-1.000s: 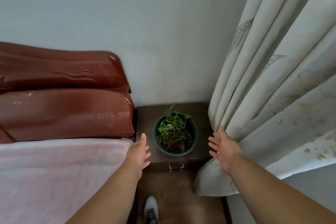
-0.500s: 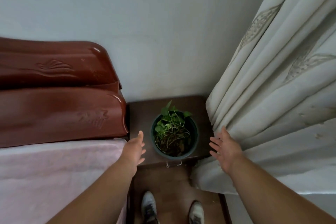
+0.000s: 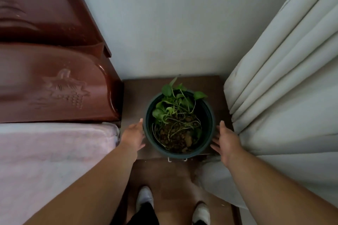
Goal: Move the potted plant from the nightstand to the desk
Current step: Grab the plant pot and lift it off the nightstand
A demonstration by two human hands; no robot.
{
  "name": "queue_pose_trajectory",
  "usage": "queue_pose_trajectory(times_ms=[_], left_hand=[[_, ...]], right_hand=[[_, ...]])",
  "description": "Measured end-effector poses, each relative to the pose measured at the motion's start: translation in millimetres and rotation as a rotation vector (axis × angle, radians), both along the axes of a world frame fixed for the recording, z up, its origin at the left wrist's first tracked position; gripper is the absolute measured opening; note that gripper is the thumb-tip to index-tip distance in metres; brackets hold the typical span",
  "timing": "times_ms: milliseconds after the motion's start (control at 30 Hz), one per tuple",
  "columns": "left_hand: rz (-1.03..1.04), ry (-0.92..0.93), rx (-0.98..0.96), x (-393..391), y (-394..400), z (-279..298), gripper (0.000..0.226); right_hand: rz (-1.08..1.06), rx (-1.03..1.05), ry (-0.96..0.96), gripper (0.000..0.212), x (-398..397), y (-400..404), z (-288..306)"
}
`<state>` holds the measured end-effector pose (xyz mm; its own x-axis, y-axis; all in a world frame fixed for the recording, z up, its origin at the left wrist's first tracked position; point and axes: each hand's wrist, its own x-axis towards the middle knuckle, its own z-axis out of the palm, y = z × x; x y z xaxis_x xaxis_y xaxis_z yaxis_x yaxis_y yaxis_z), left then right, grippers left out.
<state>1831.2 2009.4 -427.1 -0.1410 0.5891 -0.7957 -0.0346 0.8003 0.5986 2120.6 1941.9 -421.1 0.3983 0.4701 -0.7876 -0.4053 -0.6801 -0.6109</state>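
A dark green round pot (image 3: 148, 133) with a small leafy plant (image 3: 173, 104) and brown soil stands on a dark wooden nightstand (image 3: 133, 93) against the wall. My left hand (image 3: 133, 134) is open at the pot's left side, fingertips at or touching its rim. On the pot's right side my right hand (image 3: 225, 139) is open, palm facing the pot, a small gap between them. Neither hand grips the pot. No desk is in view.
A glossy red-brown headboard (image 3: 54, 78) and a bed with a pink cover (image 3: 54, 155) lie to the left. Pale curtains (image 3: 283, 87) hang on the right, brushing the nightstand. The grey wall (image 3: 164, 23) is behind. My white shoes (image 3: 144, 197) stand on the brown floor below.
The view has moved closer and tilted down over the pot. Both hands have closed in from the sides, the left now reaching the rim, the right close to it.
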Motion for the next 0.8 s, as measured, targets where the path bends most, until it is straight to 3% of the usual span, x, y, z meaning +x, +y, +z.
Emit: queue_pose_trajectory(times_ms=[100, 267, 600, 733, 800], left_hand=[[0.06, -0.021, -0.021, 6.1, 8.8, -24.4, 0.025], [0.086, 0.004, -0.014, 2.8, 6.7, -51.8, 0.031], [0.12, 0.0, -0.094, 7.8, 13.7, -62.1, 0.05], [0.183, -0.084, -0.157, 10.9, 15.8, -66.9, 0.05], [0.182, -0.149, -0.176, 15.2, 16.9, -65.8, 0.066]], right_hand=[[-0.029, 0.039, -0.039, 0.04, -4.6, 9.7, -22.5], [-0.115, 0.028, 0.019, 0.028, -12.4, 12.6, -44.3], [-0.109, -0.039, 0.131, 0.039, -15.9, 25.4, -57.4], [-0.045, -0.06, 0.179, 0.058, -16.7, 28.2, -62.4], [-0.057, -0.044, 0.216, 0.068, -19.6, 26.6, -62.0]])
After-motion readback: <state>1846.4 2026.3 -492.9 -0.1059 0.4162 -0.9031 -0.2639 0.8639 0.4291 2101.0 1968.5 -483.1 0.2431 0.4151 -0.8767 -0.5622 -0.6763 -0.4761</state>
